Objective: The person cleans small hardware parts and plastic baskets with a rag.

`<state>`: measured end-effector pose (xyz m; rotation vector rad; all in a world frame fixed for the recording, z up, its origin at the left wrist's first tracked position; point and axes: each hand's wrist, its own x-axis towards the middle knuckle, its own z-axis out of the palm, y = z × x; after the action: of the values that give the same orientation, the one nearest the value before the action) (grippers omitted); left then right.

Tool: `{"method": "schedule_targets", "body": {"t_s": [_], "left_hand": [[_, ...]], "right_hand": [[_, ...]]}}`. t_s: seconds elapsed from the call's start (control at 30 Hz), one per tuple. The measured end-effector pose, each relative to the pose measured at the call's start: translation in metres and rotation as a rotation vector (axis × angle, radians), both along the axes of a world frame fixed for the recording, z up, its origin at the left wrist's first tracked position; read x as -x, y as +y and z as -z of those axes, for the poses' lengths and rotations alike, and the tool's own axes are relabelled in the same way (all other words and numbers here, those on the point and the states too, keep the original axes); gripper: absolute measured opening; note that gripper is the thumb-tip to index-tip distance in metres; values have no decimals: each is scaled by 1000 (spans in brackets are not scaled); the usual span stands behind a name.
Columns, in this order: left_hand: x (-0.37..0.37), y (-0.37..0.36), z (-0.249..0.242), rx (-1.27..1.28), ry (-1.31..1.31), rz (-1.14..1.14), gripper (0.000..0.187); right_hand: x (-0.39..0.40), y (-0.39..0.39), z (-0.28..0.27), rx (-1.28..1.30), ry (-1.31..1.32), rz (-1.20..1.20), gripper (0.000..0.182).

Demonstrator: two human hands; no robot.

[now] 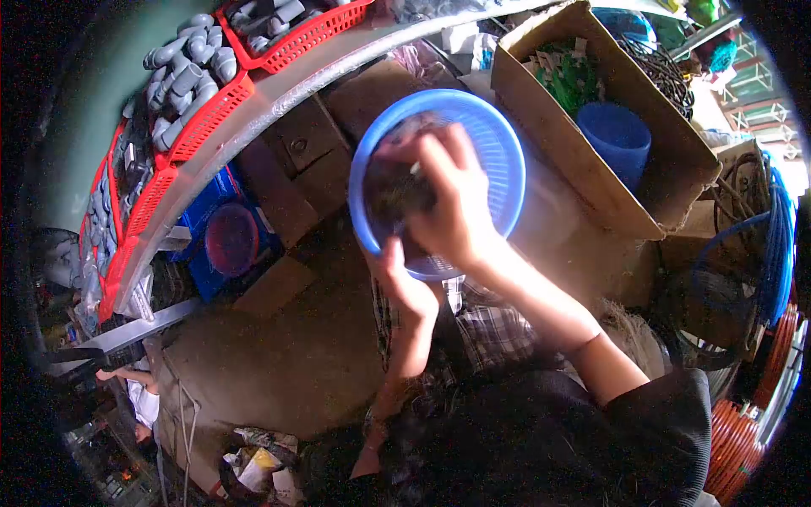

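Note:
A round blue plastic basket (503, 160) is held in front of my body, tilted so its inside shows. My left hand (412, 291) grips its lower left rim, thumb over the edge and fingers hidden beneath. Inside it lies a dark heap (390, 190) of small pieces, too blurred to name. My right hand (459, 207) reaches into the basket over this heap, its fingers bent and smeared by motion. A small whitish spot shows by the fingertips; what it is I cannot make out.
Right of the basket stands a cardboard box (621, 198) with green pieces and a blue tub (615, 139). Red baskets (211, 118) of grey pipe fittings (182, 80) line the curved shelf at left. Below sits a red bowl (231, 240). Another person (144, 401) is at far left.

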<state>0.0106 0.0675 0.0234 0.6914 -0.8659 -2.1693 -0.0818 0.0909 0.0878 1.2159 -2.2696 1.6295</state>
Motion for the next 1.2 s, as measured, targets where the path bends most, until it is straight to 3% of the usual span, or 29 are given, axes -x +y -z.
{"method": "schedule_targets", "body": {"t_s": [0.03, 0.13, 0.23, 0.3, 0.37, 0.47, 0.63, 0.73, 0.8, 0.83, 0.9, 0.97, 1.03, 1.07, 1.1, 1.17, 1.2], "left_hand": [[4, 8, -7, 3, -58, -139, 67], [4, -1, -5, -82, -19, -166, 63], [9, -12, -1, -65, 76, -144, 62], [11, -16, -2, -91, 83, -87, 62], [11, -19, 0, -90, 79, -24, 59], [11, -21, 7, 6, 53, 45, 55], [4, -11, 19, 467, -134, 5, 52], [-5, -10, 17, 817, -258, -45, 52], [-10, -9, 10, 726, -266, -28, 57], [-5, 1, 6, 341, -174, -215, 55], [-4, -5, 5, 272, -121, -266, 56], [-2, -9, 4, 397, -163, -246, 60], [-3, -14, 6, 550, -278, -201, 63], [-3, -15, 6, 629, -335, -173, 65], [-3, -12, 6, 524, -275, -180, 66], [-6, 1, 5, 308, -159, -194, 69], [-12, -4, 27, 394, -70, -184, 68]], "right_hand": [[7, -1, -1, -10, 39, 93, 44], [12, 17, -18, -259, 65, 202, 41], [5, 41, -26, -381, -58, -14, 42], [-5, 49, -36, -336, -216, -163, 39], [-12, 51, -37, -75, -283, -249, 40], [-16, 41, -31, 115, -53, -78, 45], [-8, 2, -9, 23, 184, -332, 52], [23, -9, -11, 91, 200, 32, 46], [39, -6, -4, 126, 199, 241, 44], [43, -3, 4, 109, 190, 325, 43], [40, 11, 22, 5, 78, 345, 42], [20, 22, 32, -210, 23, 293, 42], [-7, 22, 39, -312, -181, 96, 44], [-14, 19, 52, -230, -275, 84, 41], [-15, 18, 40, -130, -576, -40, 37], [-28, 6, 30, 152, -889, -68, 35], [-28, -3, 46, 284, -1046, -81, 35]]}}
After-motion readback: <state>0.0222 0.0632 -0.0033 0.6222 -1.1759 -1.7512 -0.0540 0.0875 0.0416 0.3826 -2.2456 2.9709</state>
